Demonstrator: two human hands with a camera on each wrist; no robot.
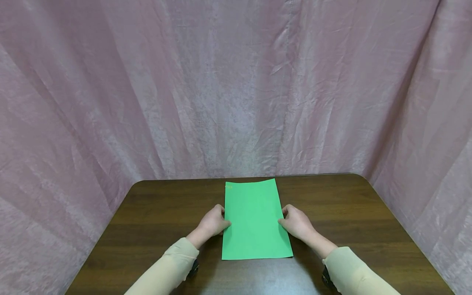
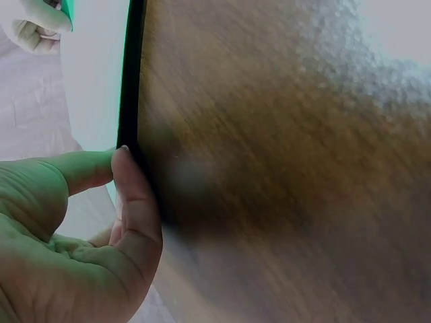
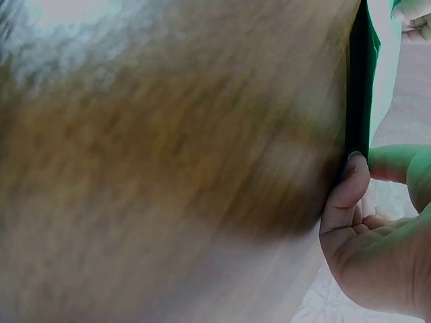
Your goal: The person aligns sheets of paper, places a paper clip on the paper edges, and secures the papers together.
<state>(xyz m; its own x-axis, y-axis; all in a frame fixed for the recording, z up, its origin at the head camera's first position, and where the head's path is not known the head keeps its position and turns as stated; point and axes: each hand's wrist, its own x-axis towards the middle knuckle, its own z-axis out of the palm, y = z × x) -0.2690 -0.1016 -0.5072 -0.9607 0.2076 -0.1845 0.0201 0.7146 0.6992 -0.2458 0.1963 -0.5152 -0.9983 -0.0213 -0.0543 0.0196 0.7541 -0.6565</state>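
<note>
A green sheet of paper (image 1: 252,221) is held just over the table, its far right corner curving up slightly. My left hand (image 1: 213,221) pinches its left edge, thumb on top and fingers underneath. On the opposite edge, my right hand (image 1: 296,222) grips it the same way. The left wrist view shows the left thumb and index finger (image 2: 138,202) meeting at the sheet's edge. In the right wrist view, the right index fingertip (image 3: 353,165) presses from below. A small yellow outline (image 1: 229,187), shaped like a paper clip, sits at the sheet's far left corner.
Beneath the sheet lies a dark brown wooden table (image 1: 166,213) with rounded far corners. Pinkish curtains (image 1: 236,90) hang behind it and along both sides. Light glares off the tabletop near the front edge.
</note>
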